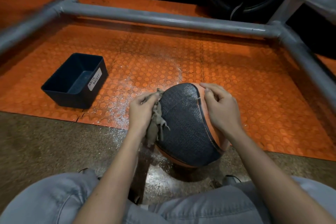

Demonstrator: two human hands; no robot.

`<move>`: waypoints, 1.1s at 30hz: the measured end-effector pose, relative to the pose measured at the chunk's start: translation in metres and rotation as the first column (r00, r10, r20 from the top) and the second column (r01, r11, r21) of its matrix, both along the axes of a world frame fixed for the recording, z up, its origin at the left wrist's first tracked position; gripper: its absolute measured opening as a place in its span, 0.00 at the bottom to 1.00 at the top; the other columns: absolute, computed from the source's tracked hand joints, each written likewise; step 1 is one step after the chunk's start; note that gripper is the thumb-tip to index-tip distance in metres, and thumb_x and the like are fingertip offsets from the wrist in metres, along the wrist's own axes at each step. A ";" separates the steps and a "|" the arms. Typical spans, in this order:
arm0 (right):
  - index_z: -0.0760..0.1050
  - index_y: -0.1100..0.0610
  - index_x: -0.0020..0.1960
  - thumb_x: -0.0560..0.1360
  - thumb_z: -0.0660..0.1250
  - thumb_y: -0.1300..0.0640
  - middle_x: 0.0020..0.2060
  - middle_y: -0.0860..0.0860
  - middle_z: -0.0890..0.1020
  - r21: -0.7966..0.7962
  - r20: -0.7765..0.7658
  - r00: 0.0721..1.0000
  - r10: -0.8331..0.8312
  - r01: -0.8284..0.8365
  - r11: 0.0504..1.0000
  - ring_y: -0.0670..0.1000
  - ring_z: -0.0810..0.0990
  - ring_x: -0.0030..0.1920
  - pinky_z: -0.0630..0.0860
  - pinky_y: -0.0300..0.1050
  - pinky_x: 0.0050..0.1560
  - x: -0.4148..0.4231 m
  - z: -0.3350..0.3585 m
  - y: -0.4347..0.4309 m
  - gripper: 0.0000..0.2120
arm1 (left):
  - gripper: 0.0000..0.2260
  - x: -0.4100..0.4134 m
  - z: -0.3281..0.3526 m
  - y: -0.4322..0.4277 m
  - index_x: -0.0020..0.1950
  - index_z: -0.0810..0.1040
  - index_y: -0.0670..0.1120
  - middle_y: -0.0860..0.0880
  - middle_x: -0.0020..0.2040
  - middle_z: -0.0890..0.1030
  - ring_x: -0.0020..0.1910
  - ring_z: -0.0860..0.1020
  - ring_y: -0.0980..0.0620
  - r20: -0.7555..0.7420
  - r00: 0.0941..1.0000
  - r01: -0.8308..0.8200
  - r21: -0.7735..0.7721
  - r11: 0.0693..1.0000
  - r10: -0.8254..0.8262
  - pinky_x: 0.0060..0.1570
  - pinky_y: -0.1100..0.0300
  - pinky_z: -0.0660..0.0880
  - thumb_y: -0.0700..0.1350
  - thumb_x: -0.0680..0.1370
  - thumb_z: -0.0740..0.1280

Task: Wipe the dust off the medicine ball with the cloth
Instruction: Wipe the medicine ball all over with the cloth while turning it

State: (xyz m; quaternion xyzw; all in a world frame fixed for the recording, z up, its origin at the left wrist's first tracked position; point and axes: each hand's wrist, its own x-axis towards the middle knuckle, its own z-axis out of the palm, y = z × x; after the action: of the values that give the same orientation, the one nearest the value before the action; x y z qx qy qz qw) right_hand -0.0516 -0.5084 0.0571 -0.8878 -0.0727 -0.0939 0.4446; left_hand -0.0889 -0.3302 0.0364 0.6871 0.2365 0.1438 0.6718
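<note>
The medicine ball [187,123] rests on the floor at the orange mat's [254,87] edge, likely heavy, grippy and roll-prone, so the right hand [221,107] steadies its top, fingers curled, while the left hand [142,109] clamps the limp cloth [157,125] against its left side.

ball [185,123]: black textured, orange | cloth [154,127]: perhaps grey-brown | mat [254,82]: orange, dotted

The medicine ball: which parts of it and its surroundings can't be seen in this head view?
- Medicine ball: underside and far side hidden by its own bulk; left flank covered by the cloth in the left hand.
- Right flank: under the right hand.
- Waste basket: far inner corner too dark.
</note>
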 end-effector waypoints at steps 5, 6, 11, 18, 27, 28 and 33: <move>0.81 0.50 0.56 0.78 0.60 0.58 0.55 0.44 0.81 0.048 -0.013 0.998 -0.060 0.061 0.997 0.46 0.76 0.59 0.67 0.37 0.55 0.002 -0.001 -0.002 0.13 | 0.04 -0.010 0.010 -0.023 0.44 0.79 0.55 0.57 0.46 0.77 0.53 0.74 0.53 0.139 0.989 0.011 0.272 0.962 -0.050 0.55 0.58 0.71 0.46 0.74 0.70; 0.81 0.50 0.56 0.78 0.60 0.58 0.56 0.45 0.81 0.052 -0.019 0.998 -0.062 0.063 0.997 0.46 0.76 0.59 0.67 0.37 0.55 0.003 0.000 -0.003 0.13 | 0.02 -0.016 0.015 -0.034 0.43 0.79 0.56 0.60 0.46 0.75 0.53 0.71 0.53 0.182 0.977 0.026 0.421 0.907 -0.113 0.54 0.59 0.69 0.48 0.73 0.70; 0.80 0.48 0.58 0.79 0.59 0.55 0.59 0.44 0.79 0.017 -0.024 0.999 -0.028 0.028 0.999 0.45 0.74 0.59 0.68 0.39 0.56 0.000 0.000 -0.002 0.13 | 0.08 -0.019 0.018 -0.035 0.47 0.81 0.56 0.63 0.44 0.73 0.48 0.68 0.57 0.246 0.897 0.114 0.676 0.728 -0.368 0.52 0.64 0.66 0.56 0.71 0.68; 0.81 0.49 0.57 0.79 0.60 0.56 0.58 0.43 0.80 0.040 -0.017 0.999 -0.040 0.040 0.998 0.44 0.75 0.59 0.66 0.36 0.54 -0.001 0.002 0.000 0.13 | 0.04 0.001 -0.011 -0.008 0.51 0.78 0.48 0.50 0.50 0.78 0.49 0.75 0.58 0.084 0.996 -0.002 0.075 0.997 -0.004 0.46 0.69 0.73 0.43 0.77 0.66; 0.79 0.49 0.59 0.79 0.58 0.56 0.60 0.45 0.79 0.007 -0.032 0.999 -0.030 0.031 1.000 0.48 0.75 0.60 0.69 0.42 0.57 0.000 0.007 0.003 0.14 | 0.11 -0.025 0.014 -0.047 0.47 0.80 0.53 0.60 0.47 0.72 0.51 0.66 0.54 0.275 0.880 0.051 0.758 0.651 -0.388 0.52 0.55 0.67 0.57 0.72 0.64; 0.79 0.49 0.59 0.79 0.58 0.56 0.60 0.45 0.79 -0.001 -0.025 0.999 -0.033 0.033 0.999 0.48 0.74 0.61 0.68 0.42 0.58 -0.001 0.006 0.005 0.14 | 0.09 -0.020 0.016 -0.040 0.46 0.79 0.54 0.61 0.46 0.72 0.52 0.65 0.55 0.263 0.900 0.075 0.692 0.718 -0.347 0.53 0.59 0.66 0.57 0.72 0.65; 0.79 0.49 0.60 0.79 0.58 0.55 0.60 0.44 0.79 -0.042 0.006 0.999 -0.049 0.049 0.998 0.48 0.74 0.61 0.68 0.43 0.61 -0.005 0.003 0.011 0.14 | 0.02 0.007 0.007 -0.007 0.43 0.78 0.58 0.50 0.52 0.77 0.60 0.70 0.47 0.132 0.984 0.078 0.280 0.957 -0.119 0.60 0.50 0.68 0.53 0.73 0.70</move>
State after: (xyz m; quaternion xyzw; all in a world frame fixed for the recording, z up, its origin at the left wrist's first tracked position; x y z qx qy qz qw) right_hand -0.0570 -0.4973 0.0597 -0.8983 -0.0539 -0.1055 0.4232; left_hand -0.0823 -0.3372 0.0434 0.7717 0.1293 0.1918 0.5924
